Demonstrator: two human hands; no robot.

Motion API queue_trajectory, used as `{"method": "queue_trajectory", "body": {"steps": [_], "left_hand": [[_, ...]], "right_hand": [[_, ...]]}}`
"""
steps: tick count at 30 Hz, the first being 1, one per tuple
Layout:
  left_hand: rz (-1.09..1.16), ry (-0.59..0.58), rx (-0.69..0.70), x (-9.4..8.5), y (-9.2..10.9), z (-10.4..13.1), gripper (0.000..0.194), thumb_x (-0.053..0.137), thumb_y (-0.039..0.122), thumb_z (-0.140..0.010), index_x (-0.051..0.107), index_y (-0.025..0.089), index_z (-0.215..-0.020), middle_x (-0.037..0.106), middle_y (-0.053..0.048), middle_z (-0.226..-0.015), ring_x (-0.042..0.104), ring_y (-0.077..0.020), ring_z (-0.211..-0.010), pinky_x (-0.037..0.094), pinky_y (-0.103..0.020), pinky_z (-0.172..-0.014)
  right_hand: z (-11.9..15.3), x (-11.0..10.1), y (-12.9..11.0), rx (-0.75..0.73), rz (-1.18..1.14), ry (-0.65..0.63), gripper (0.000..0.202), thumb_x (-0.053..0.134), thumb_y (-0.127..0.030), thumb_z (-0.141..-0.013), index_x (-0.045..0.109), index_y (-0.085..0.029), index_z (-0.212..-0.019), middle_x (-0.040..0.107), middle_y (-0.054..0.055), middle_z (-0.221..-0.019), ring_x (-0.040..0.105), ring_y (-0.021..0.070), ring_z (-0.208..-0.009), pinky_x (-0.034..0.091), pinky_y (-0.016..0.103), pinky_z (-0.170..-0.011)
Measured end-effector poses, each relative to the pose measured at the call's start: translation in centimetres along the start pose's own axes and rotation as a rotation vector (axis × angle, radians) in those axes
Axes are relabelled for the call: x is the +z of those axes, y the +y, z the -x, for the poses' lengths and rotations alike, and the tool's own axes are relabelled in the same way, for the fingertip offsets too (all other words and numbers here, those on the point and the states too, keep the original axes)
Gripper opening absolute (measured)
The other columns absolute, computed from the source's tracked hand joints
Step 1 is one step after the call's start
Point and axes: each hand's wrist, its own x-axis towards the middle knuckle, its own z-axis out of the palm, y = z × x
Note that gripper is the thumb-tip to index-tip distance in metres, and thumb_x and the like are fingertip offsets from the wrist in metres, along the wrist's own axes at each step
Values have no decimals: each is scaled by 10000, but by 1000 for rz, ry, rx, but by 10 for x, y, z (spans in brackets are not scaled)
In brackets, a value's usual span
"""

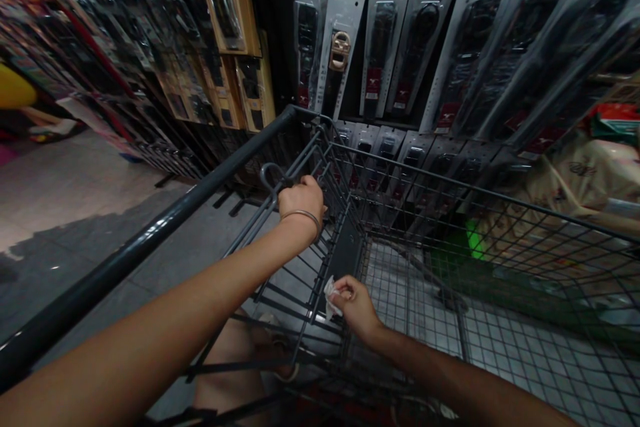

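Closest to the lens is the person's bare left forearm (pixel 200 307), stretched across a dark grey metal wire shopping cart (pixel 465 193) and ending in a left hand (pixel 301 200) with a thin plain bangle (pixel 301 215) at the wrist. That hand is curled closed at the slim bars of the cart's seat section, just inside the thick, shiny, dark grey tubular handle (pixel 165 220); its fingertips are hidden, so no telling what exactly they're wrapped around. The right hand (pixel 357 310) pinches a crumpled white scrap that looks like tissue (pixel 331 297), out over the bars near a dark flat panel (pixel 345 247); can't say if the scrap actually touches metal. As for progress, it reads like a wipe-down caught partway, but that's a guess: no bar looks clearly cleaner than its neighbours, so what's done and what's left is anyone's call. The tissue is in hand and not put away, so the job probably isn't finished. Beyond the cart hang dark, belt-like goods (pixel 383 47) in clear plastic on grey cards.
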Motion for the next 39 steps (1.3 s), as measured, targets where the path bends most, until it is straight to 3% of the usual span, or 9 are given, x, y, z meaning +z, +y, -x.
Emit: {"method": "queue_trajectory", "body": {"steps": [7,10,19,23,26,29,32,36,39], "left_hand": [[-8,2,2,1,0,-2,612,597,356,-794,350,-12,-1217,633,-192,-915,620,-269,-898,468,-295,-731],[-19,4,1,2,1,-1,618,580,351,-801,337,-20,-1231,622,-198,-932,613,-267,-905,463,-293,-730],[-123,37,9,8,6,9,825,554,398,-799,155,-58,-1358,530,-255,-1089,542,-297,-973,419,-362,-806],[-176,78,70,14,9,17,704,472,302,-845,170,-52,-1373,445,-316,-1211,462,-354,-1118,347,-430,-918],[-190,160,108,19,14,24,530,320,161,-874,253,-78,-1342,303,-323,-1354,280,-367,-1287,173,-479,-1053],[-199,228,305,25,20,35,509,273,117,-870,285,50,-1374,301,-217,-1409,160,-314,-1352,63,-503,-1088],[-170,225,696,37,27,51,522,377,154,-849,325,120,-1367,358,-185,-1382,217,-300,-1331,129,-484,-1086],[-214,-139,1052,67,39,74,439,552,289,-778,551,70,-1160,556,-175,-1142,431,-298,-1142,314,-420,-994],[-338,-340,1139,95,49,89,355,552,253,-785,604,101,-1102,578,-147,-1134,445,-276,-1109,300,-418,-1000]], "right_hand": [[-67,-8,-31,-86,-43,215,280,691,-374,-492,514,-204,-626,494,-68,-474,474,106,-424,376,224,-416],[-77,-9,-37,-106,-4,245,259,669,-362,-504,499,-206,-620,476,-75,-480,461,98,-430,375,219,-421],[-26,-14,-7,-104,94,17,211,644,-327,-578,473,-214,-629,475,-68,-523,467,102,-479,370,213,-454],[-4,-21,12,-114,239,-69,123,620,-189,-579,506,-212,-617,477,-69,-541,454,99,-512,351,196,-475],[16,-29,33,-76,360,-162,130,565,-94,-556,546,-207,-617,503,-58,-563,461,103,-535,340,194,-485],[31,-44,48,-20,566,-281,170,545,-39,-525,565,-198,-579,536,-44,-581,491,118,-581,339,202,-514],[32,-67,46,21,758,-370,180,530,-19,-527,565,-190,-571,569,-31,-619,522,130,-637,356,212,-556],[14,-96,31,187,914,-282,147,562,-62,-578,577,-178,-667,599,-15,-692,540,122,-667,364,196,-557],[5,-111,28,282,972,-209,126,549,-72,-622,565,-164,-707,597,-4,-707,543,115,-659,364,188,-545]]}}
